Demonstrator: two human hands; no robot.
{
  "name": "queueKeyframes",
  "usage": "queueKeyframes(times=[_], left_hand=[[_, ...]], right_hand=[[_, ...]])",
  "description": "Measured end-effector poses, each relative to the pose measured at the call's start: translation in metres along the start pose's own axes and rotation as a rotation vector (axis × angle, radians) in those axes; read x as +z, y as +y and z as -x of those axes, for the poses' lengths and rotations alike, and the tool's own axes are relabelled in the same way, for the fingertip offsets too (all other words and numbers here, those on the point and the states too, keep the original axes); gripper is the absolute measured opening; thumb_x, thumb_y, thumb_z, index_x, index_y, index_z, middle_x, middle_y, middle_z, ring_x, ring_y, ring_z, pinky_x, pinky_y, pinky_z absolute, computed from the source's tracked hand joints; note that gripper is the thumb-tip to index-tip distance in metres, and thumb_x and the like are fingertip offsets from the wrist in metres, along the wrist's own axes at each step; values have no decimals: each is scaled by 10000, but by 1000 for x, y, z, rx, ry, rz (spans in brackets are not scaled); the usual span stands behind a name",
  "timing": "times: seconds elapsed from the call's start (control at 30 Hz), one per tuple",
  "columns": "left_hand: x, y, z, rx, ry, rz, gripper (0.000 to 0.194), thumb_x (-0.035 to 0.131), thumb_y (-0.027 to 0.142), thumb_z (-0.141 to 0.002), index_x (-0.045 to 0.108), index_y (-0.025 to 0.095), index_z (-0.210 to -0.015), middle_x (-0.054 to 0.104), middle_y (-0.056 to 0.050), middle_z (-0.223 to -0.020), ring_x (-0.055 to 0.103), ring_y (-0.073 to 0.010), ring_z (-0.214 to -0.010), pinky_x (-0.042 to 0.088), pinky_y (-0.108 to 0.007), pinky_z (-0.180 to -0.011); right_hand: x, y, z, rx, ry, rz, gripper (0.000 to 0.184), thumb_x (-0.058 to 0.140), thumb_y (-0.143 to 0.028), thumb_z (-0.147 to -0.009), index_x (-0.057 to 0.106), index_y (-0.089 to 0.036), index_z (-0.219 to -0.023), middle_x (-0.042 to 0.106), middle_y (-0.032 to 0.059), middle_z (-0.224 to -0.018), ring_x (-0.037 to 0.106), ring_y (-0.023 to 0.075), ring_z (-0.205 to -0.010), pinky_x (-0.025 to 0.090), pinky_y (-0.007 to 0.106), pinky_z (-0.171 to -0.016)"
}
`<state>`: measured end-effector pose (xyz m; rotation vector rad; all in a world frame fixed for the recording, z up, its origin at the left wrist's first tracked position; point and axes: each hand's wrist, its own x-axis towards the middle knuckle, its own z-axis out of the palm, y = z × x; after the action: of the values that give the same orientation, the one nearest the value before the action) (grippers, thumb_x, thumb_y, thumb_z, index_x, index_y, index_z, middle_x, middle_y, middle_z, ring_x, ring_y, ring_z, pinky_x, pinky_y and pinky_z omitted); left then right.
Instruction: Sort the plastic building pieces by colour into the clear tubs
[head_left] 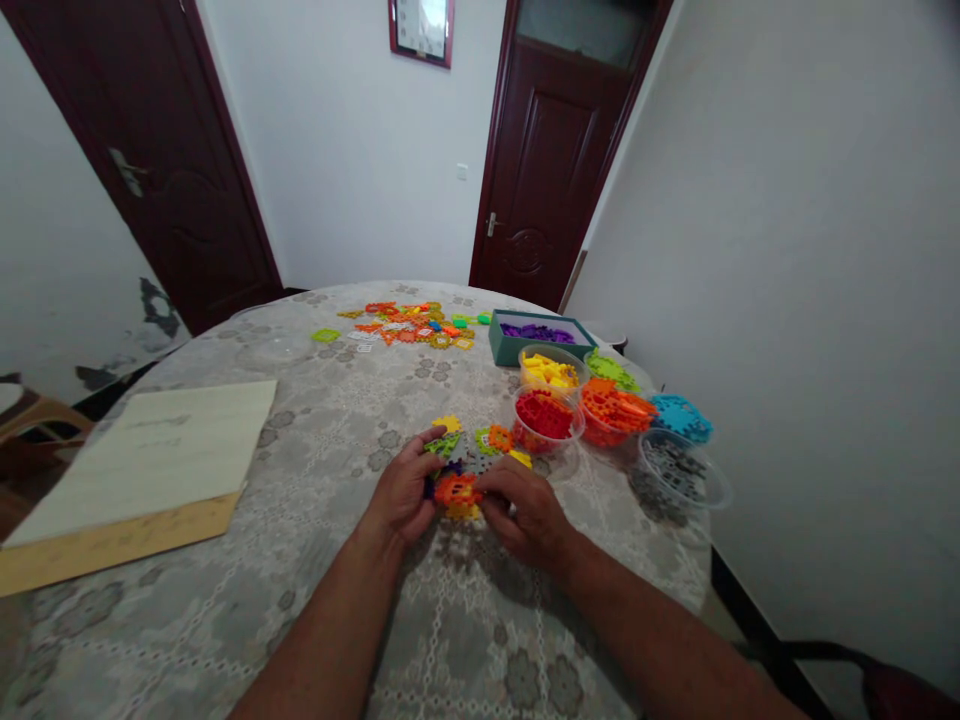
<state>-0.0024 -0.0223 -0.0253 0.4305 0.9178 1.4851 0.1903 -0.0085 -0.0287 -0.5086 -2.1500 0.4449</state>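
The left hand (403,490) and right hand (531,512) hold a bright toy (457,489). A tub (546,446) of red bits (543,413) sits beyond the right hand.

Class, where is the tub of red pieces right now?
In the head view, the tub of red pieces stands right of centre, just left of the tub of orange pieces and beyond the right hand.

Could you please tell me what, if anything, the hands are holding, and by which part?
A multicoloured assembly is held: the left hand grips its left side, the right hand the right edge of its orange piece.
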Motion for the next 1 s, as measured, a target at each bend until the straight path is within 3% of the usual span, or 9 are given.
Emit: queueKeyframes(times=[0.1,0.23,0.33,0.43,0.57,0.7,0.87,1.0], left_hand=[[-2,-1,-2,-11,26,19,623,665,-14,-675,606,160,-1270,717,-95,-1029,733,-188,-758,668,-342,-683],[-2,-1,-2,-14,57,29,611,673,-24,-698,615,169,-1275,670,-83,-1026,719,-175,-741,697,-400,-692],[-1,-2,0,-12,51,28,656,682,-25,-700,612,174,-1322,648,-65,-1014,704,-153,-706,701,-397,-689],[0,-3,1,-10,33,-2,704,698,-16,-714,596,187,-1381,610,-24,-944,683,-134,-674,705,-398,-701],[1,-3,2,-15,-1,-36,700,727,6,-745,579,173,-1408,596,-14,-924,670,-131,-673,705,-402,-693],[3,-3,6,-20,-37,-59,677,776,59,-765,594,185,-1405,646,-53,-1009,689,-149,-726,694,-370,-658],[6,-4,13,-27,-157,-127,695,835,168,-785,592,224,-1434,668,-150,-1269,735,-220,-837,675,-377,-592],[6,-6,15,-33,-230,-181,671,847,197,-796,620,250,-1425,668,-153,-1291,725,-222,-850,676,-389,-600]], right_hand=[[-20,5,-7,65,196,133,81,589,-227,-1007,661,-254,-1032,659,20,-856,603,181,-744,503,317,-714],[-65,41,-17,274,418,506,152,556,-283,-1003,691,-216,-1025,702,77,-935,641,224,-837,521,359,-805],[-88,73,-15,448,401,693,258,521,-306,-1004,720,-175,-1104,746,139,-1064,680,267,-969,524,400,-925],[-95,89,-10,547,322,749,322,492,-315,-1011,731,-164,-1165,767,154,-1139,695,281,-1062,516,408,-995],[-91,81,-9,532,331,705,327,482,-309,-1017,744,-179,-1161,777,145,-1141,707,273,-1065,522,400,-1006],[-72,58,-9,391,327,516,292,495,-306,-1023,740,-198,-1137,769,129,-1111,710,263,-1032,551,404,-971],[-33,27,-3,250,133,222,324,551,-294,-1030,680,-230,-1321,758,92,-1149,711,225,-941,578,388,-897],[-16,17,-1,236,48,58,344,585,-273,-1014,669,-231,-1346,756,90,-1159,695,196,-831,584,366,-831]])
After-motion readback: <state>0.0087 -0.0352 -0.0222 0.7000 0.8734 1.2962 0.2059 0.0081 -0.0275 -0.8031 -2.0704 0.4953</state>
